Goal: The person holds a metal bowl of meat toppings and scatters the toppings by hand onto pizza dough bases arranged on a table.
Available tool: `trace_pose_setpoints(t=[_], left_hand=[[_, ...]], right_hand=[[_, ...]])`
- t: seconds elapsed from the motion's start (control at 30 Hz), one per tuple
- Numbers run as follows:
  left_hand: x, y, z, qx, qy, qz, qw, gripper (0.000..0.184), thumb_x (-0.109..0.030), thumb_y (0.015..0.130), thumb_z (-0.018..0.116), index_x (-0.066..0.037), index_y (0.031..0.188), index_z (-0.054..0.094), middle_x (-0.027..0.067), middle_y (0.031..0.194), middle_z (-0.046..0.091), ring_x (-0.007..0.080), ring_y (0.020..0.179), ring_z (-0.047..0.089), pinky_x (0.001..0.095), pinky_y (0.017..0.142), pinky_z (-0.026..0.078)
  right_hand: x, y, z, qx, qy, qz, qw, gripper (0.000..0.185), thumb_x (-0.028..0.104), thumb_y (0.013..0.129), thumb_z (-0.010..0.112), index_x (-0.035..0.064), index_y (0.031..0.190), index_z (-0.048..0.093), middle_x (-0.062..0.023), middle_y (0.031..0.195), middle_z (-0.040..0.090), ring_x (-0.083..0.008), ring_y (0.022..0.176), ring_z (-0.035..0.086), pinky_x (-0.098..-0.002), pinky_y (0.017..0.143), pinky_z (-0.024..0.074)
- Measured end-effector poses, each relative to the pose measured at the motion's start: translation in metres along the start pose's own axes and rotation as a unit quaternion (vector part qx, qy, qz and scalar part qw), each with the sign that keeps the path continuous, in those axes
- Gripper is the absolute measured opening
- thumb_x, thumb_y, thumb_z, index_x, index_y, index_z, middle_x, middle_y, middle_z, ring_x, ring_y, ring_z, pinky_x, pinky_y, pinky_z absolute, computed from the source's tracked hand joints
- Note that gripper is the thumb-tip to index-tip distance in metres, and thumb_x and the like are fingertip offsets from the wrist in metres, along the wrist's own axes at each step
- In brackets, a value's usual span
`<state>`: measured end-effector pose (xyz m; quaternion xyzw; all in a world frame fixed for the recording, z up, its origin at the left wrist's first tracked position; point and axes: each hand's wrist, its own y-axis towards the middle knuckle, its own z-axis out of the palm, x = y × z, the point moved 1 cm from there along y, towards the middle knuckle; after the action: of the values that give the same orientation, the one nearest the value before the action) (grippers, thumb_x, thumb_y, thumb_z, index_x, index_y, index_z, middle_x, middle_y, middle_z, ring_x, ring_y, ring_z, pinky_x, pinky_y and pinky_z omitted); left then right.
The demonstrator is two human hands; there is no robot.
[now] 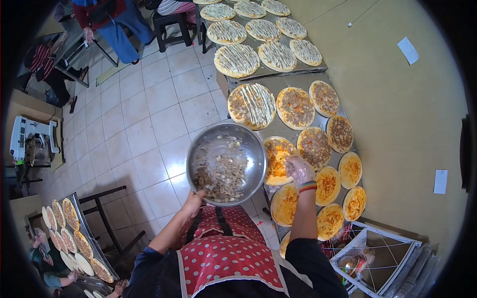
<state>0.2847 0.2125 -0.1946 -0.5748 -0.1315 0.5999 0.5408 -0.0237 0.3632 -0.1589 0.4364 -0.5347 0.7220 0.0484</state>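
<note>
My left hand [195, 201] grips the near rim of a large steel bowl [261, 171], which holds a chopped, crumbly brownish mixture [223, 174]. Over the right edge of a round flatbread with orange topping [276, 171] is my right hand [299, 170], in a clear glove, with a striped band at the wrist. Its fingers are bent downward, and whatever they hold is hidden. That flatbread carries some of the crumbly mixture on its upper part. Beside it lies a flatbread covered with the mixture [314, 148]; below are several with only orange topping [328, 186].
Behind, more flatbreads with white stripes [238, 60] fill the table's far part. A wall [397, 124] runs along the right, above a white wire rack [377, 258]. Left are a tray of flatbreads [74, 233], a white machine [32, 139] and several people. Tiled floor [149, 109] lies between.
</note>
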Motion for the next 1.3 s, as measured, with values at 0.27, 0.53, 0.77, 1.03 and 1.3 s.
trace_pose_setpoints(t=[0.27,0.53,0.77,1.03,1.3], left_hand=[[-0.003,-0.014,-0.044,-0.073,-0.035,0.039,0.996,0.032,-0.004,0.068,0.040,0.006,0.098,0.035,0.0137,0.083,0.048,0.0240,0.068,0.052,0.0387,0.057,0.046],[-0.008,-0.020,-0.048,-0.074,-0.075,0.045,0.993,0.031,-0.003,0.069,0.039,0.007,0.098,0.034,0.0148,0.084,0.047,0.0246,0.065,0.052,0.0383,0.057,0.047],[0.000,-0.009,-0.049,-0.073,-0.059,0.039,0.995,0.033,-0.004,0.068,0.040,0.005,0.099,0.035,0.0132,0.083,0.047,0.0218,0.066,0.052,0.0349,0.056,0.046],[0.004,-0.009,-0.047,-0.063,-0.071,0.028,0.995,0.034,-0.005,0.068,0.041,0.003,0.100,0.035,0.0114,0.083,0.047,0.0204,0.068,0.050,0.0330,0.055,0.045],[0.008,-0.008,-0.044,-0.059,-0.049,0.021,0.997,0.033,-0.004,0.068,0.041,0.006,0.099,0.035,0.0137,0.084,0.048,0.0218,0.066,0.052,0.0358,0.057,0.046]], right_hand=[[-0.062,0.106,-0.046,0.011,0.046,-0.156,0.987,0.013,-0.001,0.072,0.050,0.0019,0.083,0.056,-0.0024,0.063,0.053,-0.0104,0.058,0.051,-0.0208,0.052,0.0422],[-0.064,0.105,-0.015,-0.161,-0.636,-0.350,0.669,0.024,0.025,0.069,0.056,0.0052,0.083,0.059,-0.0046,0.075,0.060,-0.0174,0.053,0.053,-0.0259,0.050,0.0437],[-0.053,0.081,0.024,-0.124,-0.646,-0.301,0.691,0.018,0.011,0.071,0.049,0.0121,0.087,0.058,-0.0076,0.078,0.058,-0.0246,0.072,0.054,-0.0323,0.065,0.0437],[-0.062,0.024,0.037,-0.023,-0.632,-0.293,0.717,0.028,0.003,0.069,0.042,0.0073,0.094,0.051,-0.0152,0.096,0.047,-0.0277,0.091,0.046,-0.0308,0.079,0.0379],[-0.078,0.020,0.001,-0.053,-0.648,-0.276,0.708,0.019,0.008,0.067,0.047,0.0062,0.085,0.053,-0.0156,0.083,0.050,-0.0289,0.083,0.050,-0.0337,0.070,0.0413]])
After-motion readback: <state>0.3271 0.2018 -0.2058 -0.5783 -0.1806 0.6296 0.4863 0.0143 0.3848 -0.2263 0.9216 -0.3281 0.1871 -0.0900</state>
